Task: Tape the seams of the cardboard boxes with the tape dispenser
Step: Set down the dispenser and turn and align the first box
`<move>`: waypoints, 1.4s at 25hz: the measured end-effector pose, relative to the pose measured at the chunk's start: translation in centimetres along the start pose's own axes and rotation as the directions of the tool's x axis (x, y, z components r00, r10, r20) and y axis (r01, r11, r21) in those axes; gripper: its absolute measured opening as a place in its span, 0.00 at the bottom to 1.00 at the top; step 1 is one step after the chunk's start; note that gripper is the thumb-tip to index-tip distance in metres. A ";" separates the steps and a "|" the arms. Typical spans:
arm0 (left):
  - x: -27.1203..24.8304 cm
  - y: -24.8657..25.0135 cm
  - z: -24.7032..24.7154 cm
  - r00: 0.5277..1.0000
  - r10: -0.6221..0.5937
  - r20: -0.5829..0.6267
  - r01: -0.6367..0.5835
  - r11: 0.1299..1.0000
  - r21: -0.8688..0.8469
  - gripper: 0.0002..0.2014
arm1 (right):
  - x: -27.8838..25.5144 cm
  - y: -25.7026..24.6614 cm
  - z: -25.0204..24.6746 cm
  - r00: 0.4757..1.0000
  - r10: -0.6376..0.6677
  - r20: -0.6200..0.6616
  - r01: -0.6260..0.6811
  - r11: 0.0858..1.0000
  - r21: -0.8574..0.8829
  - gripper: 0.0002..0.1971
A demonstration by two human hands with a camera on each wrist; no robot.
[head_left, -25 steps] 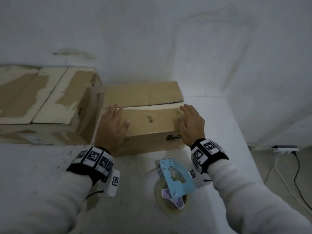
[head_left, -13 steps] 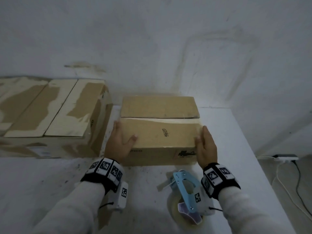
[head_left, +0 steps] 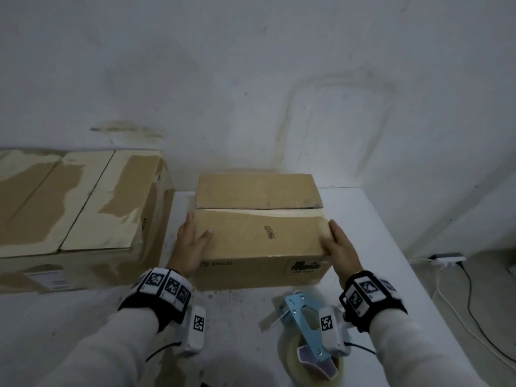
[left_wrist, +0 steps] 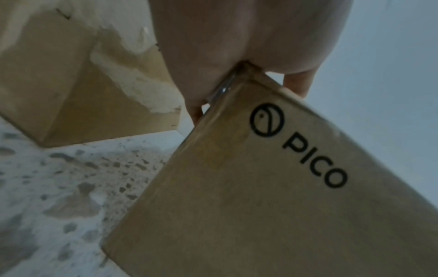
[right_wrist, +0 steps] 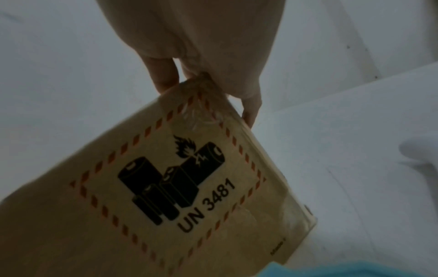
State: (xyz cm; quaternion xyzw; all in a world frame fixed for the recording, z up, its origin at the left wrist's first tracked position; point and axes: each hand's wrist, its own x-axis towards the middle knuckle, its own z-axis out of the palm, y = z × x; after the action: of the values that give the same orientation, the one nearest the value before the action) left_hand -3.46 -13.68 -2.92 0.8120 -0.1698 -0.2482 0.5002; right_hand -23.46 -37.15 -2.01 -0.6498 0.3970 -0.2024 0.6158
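Observation:
A small brown cardboard box (head_left: 259, 236) stands mid-table, its top seam (head_left: 259, 209) running left to right between the two closed flaps. My left hand (head_left: 192, 244) presses its near left corner, thumb on top and straight fingers down the side; the left wrist view shows this hand (left_wrist: 237, 37) over the box's PICO face (left_wrist: 260, 187). At the near right corner my right hand (head_left: 337, 247) does likewise, and in the right wrist view that hand (right_wrist: 201, 37) is above the battery label (right_wrist: 170, 183). The blue tape dispenser (head_left: 304, 328) lies untouched on the table beside my right wrist.
A larger worn cardboard box (head_left: 78, 202) sits close on the left, with a narrow gap to the small one. The white table (head_left: 377, 247) ends at the right, where a power strip (head_left: 446, 258) and cables lie on the floor. A wall stands right behind the boxes.
Both hands slid off the box's top flap out to its near corners. The box now sits squarer to me and closer to the dispenser.

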 end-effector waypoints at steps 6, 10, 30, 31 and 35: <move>2.4 2.0 -3.0 0.999 -0.038 0.035 0.037 0.999 0.035 0.35 | 3.3 -1.8 -2.2 0.994 -0.097 -0.053 0.075 0.945 -0.319 0.20; 4.1 4.2 -4.3 0.979 -0.082 0.188 -0.009 0.899 0.438 0.32 | 5.2 -2.8 -2.8 0.994 -0.101 0.047 0.111 0.861 -0.496 0.14; 13.8 6.0 -4.1 0.982 -0.038 0.183 -0.124 0.604 0.787 0.30 | 15.3 -6.9 0.4 0.975 -0.091 0.205 0.211 0.679 -0.704 0.10; 14.2 6.0 -4.0 0.981 -0.045 0.186 -0.123 0.595 0.794 0.30 | 15.6 -7.0 0.7 0.976 -0.069 0.206 0.199 0.664 -0.721 0.14; 15.0 5.6 -4.0 0.978 -0.067 0.200 -0.116 0.621 0.776 0.31 | 16.3 -7.2 1.3 0.977 -0.018 0.212 0.168 0.679 -0.715 0.22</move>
State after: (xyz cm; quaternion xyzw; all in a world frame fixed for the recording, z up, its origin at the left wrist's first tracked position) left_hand 10.95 -21.13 0.15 0.9153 -0.3235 -0.2263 0.0792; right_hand -10.74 -49.28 1.02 -0.8764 0.3510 0.0030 0.3299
